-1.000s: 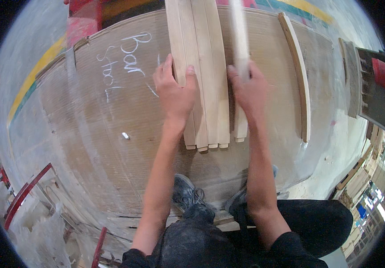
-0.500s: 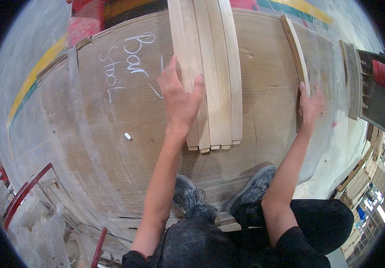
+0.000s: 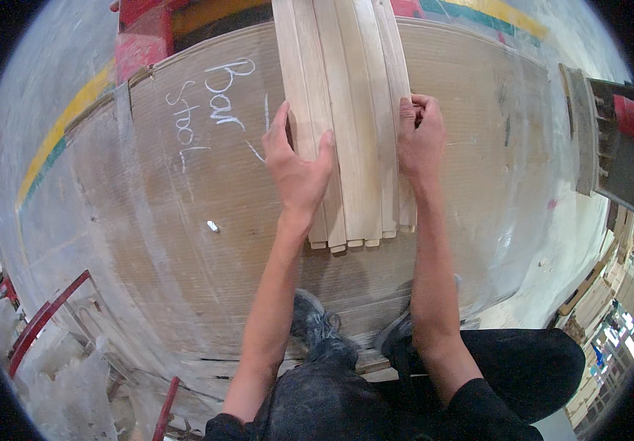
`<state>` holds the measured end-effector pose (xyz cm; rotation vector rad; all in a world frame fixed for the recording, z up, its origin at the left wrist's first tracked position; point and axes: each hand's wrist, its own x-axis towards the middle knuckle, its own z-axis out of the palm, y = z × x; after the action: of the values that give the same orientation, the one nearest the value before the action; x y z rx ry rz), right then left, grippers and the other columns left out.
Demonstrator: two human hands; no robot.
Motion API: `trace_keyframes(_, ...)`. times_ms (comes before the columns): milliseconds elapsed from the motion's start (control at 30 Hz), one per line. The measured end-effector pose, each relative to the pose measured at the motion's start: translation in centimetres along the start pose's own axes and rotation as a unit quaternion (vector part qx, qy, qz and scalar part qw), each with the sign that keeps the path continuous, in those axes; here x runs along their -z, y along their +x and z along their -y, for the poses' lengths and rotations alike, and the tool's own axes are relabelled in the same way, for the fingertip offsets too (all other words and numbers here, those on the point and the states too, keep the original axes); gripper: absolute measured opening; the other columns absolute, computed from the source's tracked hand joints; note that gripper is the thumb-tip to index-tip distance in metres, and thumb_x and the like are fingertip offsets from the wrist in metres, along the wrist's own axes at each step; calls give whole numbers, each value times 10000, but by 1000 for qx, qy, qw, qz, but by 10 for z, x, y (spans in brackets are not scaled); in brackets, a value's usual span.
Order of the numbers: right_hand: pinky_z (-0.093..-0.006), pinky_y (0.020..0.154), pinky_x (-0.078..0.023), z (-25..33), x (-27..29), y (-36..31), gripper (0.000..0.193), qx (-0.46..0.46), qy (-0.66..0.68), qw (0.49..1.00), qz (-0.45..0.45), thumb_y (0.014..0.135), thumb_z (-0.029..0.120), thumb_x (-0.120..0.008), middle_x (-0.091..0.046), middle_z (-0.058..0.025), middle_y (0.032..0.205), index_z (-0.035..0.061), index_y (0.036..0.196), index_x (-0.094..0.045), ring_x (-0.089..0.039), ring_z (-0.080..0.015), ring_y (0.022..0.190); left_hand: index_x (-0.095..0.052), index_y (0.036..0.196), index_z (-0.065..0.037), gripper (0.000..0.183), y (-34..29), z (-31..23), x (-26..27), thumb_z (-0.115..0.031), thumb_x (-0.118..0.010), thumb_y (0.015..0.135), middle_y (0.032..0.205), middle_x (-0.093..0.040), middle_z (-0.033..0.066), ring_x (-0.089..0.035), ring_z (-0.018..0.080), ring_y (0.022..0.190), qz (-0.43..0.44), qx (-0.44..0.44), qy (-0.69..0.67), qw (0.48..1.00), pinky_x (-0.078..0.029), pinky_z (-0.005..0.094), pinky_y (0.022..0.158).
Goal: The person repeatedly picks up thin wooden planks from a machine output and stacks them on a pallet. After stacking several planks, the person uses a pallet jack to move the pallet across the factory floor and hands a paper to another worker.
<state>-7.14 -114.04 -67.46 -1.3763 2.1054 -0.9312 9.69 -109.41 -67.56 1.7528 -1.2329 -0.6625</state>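
Slats of pale wood, in the head view, lie side by side on brown cardboard, their near ends slightly uneven. The left hand is at their left edge, its thumb spread wide from the fingers. The right hand touches the outermost right slat, fingers curled; whether they pinch it, I cannot tell. Well to the left lies a small white stick.

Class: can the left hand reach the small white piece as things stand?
Likely yes: the small white piece lies uncovered on the cardboard, with no object visible between it and the left hand.
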Motion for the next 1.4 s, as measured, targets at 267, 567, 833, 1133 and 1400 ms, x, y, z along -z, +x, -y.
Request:
trace_keyframes(267, -448, 818, -406, -9, -5, -13, 367, 83, -58, 995, 19, 857, 254, -582, -538, -234, 962, -28, 1091, -560, -497, -375, 927, -444, 1287, -32, 629, -14, 8, 2, -139, -701, 722, 1267, -482, 204, -486, 313, 1154, -3, -58, 39, 998, -393, 388, 981)
trace_keyframes(567, -456, 827, -407, 10, -31, 12, 420, 129, -60, 989, -50, 822, 242, -608, -529, -257, 967, -39, 1126, -541, -496, -396, 941, -436, 1269, -26, 637, 21, 3, -10, -63, -665, 675, 1298, -447, 231, -404, 372, 1197, -10, -62, -5, 998, -338, 430, 1010)
trace_keyframes(833, -471, 887, -378, 62, -93, 110, 452, 181, -54, 981, -43, 797, 256, -625, -535, -267, 982, -47, 1115, -519, -489, -407, 974, -440, 1270, -14, 642, 143, 17, -29, -177, -693, 703, 1228, -506, 216, -451, 358, 1160, -75, -116, 85, 987, -346, 419, 997)
trace_keyframes(1133, -410, 770, -474, 51, -75, 183, 459, 201, 50, 978, 14, 782, 366, -656, -623, -193, 908, -19, 1027, -607, -606, -311, 873, -313, 1314, 40, 849, 207, 23, -10, -292, -757, 671, 1249, -471, 234, -412, 374, 1178, -7, -102, 97, 990, -354, 473, 947)
trace_keyframes(1400, -262, 666, -451, 66, -94, 241, 503, -16, 54, 898, 437, 808, 483, -631, -612, -40, 827, 47, 1056, -596, -550, -82, 725, -511, 1156, 62, 602, 295, 34, -18, -328, -727, 752, 1097, -600, 159, -591, 220, 986, 315, 224, -163, 908, -475, 338, 853)
